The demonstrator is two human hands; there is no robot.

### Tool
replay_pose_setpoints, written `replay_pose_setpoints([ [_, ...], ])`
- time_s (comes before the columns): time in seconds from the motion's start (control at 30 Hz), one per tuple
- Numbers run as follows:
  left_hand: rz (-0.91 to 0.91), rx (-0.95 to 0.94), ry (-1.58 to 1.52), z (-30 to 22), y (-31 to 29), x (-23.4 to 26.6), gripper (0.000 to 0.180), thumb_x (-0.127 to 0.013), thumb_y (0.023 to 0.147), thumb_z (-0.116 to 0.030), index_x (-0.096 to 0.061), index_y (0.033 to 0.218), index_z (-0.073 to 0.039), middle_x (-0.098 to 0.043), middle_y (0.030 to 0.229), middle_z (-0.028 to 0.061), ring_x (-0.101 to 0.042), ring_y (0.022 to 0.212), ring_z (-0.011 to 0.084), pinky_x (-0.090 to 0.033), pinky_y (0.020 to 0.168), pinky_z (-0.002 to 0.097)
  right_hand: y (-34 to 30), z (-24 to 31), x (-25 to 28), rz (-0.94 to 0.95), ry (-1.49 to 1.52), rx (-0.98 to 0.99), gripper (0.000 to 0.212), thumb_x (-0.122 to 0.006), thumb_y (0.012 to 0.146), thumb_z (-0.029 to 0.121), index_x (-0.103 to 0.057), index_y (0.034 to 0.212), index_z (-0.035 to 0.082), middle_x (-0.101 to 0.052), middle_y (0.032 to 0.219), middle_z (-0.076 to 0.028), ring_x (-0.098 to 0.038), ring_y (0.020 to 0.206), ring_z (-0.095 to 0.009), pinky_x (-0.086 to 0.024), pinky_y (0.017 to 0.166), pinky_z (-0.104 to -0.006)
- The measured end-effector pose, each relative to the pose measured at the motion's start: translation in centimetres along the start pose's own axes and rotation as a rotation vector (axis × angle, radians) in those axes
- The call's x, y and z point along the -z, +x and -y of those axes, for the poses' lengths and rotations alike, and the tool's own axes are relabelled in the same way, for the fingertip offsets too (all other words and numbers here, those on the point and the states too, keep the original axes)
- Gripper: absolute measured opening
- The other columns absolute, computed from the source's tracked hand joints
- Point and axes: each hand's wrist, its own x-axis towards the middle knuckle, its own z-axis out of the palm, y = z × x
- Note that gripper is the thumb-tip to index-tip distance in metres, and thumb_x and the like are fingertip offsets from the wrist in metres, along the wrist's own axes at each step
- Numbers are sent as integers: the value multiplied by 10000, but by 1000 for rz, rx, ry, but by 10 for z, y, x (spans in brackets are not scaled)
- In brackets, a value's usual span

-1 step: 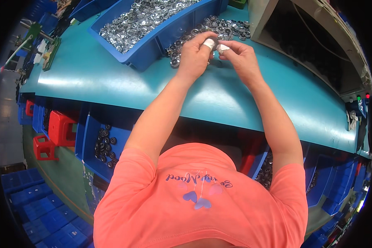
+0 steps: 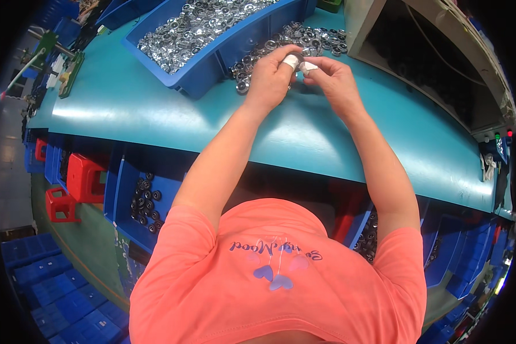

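Observation:
Over the far part of the bench, my left hand point(image 2: 270, 79) is closed round a small dark round part point(image 2: 299, 56), mostly covered by my fingers. My right hand point(image 2: 335, 83) meets it from the right, thumb and fingers pinched together against the part; whether they grip anything else is hidden. White wrapping covers both thumbs. Beyond and beneath my hands lies a loose pile of shiny round metal-and-black parts point(image 2: 312, 39). More such parts fill the blue bin point(image 2: 203, 77) just left of the pile.
The teal bench point(image 2: 155, 123) curves across in front of me. At the right stands a pale open-fronted box point(image 2: 364, 37) with a dark inside. Below the bench, a blue crate point(image 2: 123, 198) holds black round parts. Red stools point(image 2: 86, 178) stand at left, near stacked blue crates point(image 2: 69, 292).

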Motion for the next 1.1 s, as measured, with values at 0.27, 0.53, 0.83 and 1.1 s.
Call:
replay_pose_setpoints([
  [0.27,226,-56,-80,-7,-4,-1,550,-594,899,-50,-478,1434,-107,-645,1056,50,-603,816,106,-516,596,266,4,-3,3,10,299,-79,378,-667,842,80,-644,1205,-23,-691,1081,-83,-665,900,-148,-534,817,-280],
  [0.53,93,-215,149,8,-6,-10,513,-692,833,-19,-573,1328,-84,-694,996,44,-644,819,125,-539,652,276,4,-1,3,32,253,-61,320,-671,837,57,-677,1142,-40,-707,993,-80,-666,870,-146,-533,787,-282],
  [0.83,19,-354,411,7,-10,-10,415,-709,822,-5,-635,1229,-39,-709,1051,60,-666,945,129,-543,834,276,8,-8,7,71,303,-152,355,-683,854,78,-656,1176,-69,-697,1025,-99,-658,901,-147,-536,790,-265],
  [1.1,-29,-292,180,10,-8,-15,442,-739,799,-6,-639,1228,-43,-715,1057,72,-670,947,132,-546,833,286,8,-6,7,79,394,-161,342,-687,871,124,-666,1170,-40,-676,994,-52,-616,869,-109,-527,789,-258],
])
